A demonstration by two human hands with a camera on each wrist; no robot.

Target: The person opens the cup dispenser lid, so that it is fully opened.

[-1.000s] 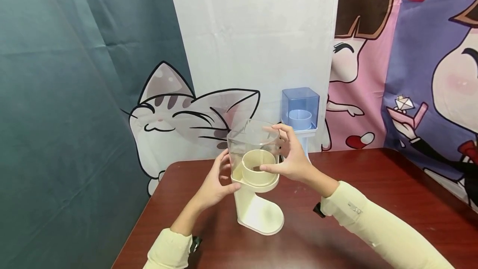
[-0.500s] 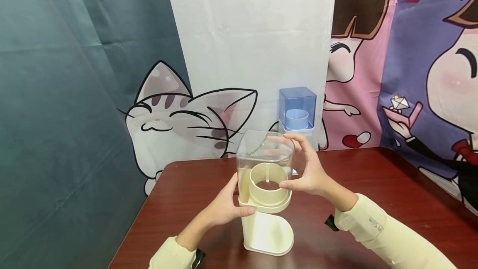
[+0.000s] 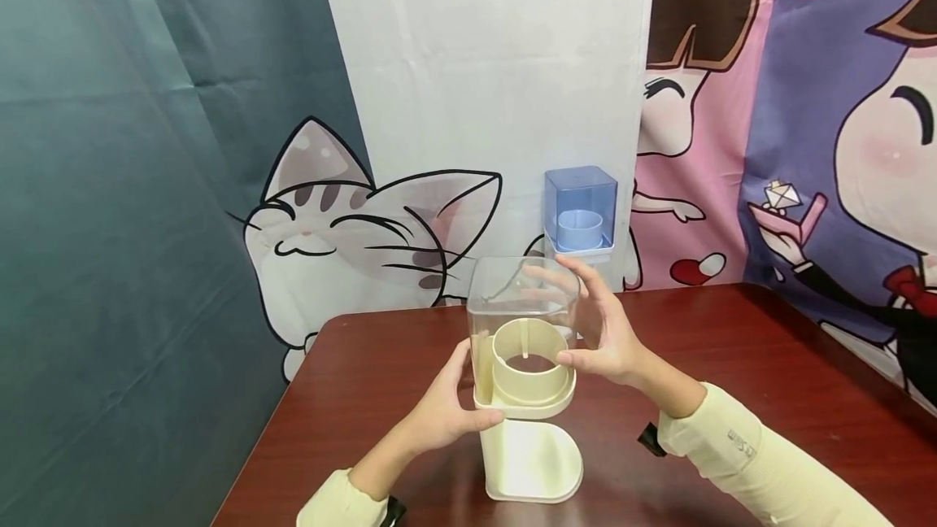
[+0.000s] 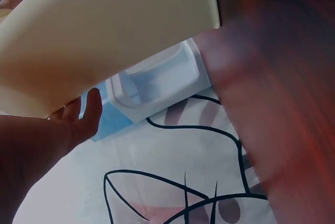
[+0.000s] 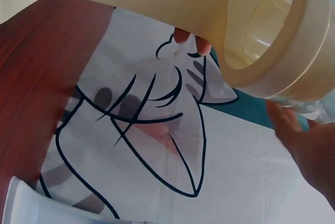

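Observation:
A cream dispenser stand point(image 3: 530, 462) with a clear box-shaped top point(image 3: 492, 287) is upright between both hands; a round cream collar point(image 3: 530, 385) shows inside the clear part. My left hand point(image 3: 445, 413) grips its left side, thumb at the front below the shelf and fingers behind. On the right, my right hand point(image 3: 611, 340) holds the clear top, fingers round the back and thumb in front. In the right wrist view the collar's open underside point(image 5: 261, 25) is visible. Whether the base touches the table cannot be told.
A similar blue dispenser point(image 3: 581, 206) stands behind, near the back edge of the dark red-brown table point(image 3: 366, 381). Behind the table hangs a cloth with a printed cartoon cat point(image 3: 322, 283) and other figures. A dark green curtain point(image 3: 132, 226) covers the left.
Both hands have brought the cream dispenser nearer and slightly right, mostly in the first half second. Its grip by both hands looks the same; little has moved since.

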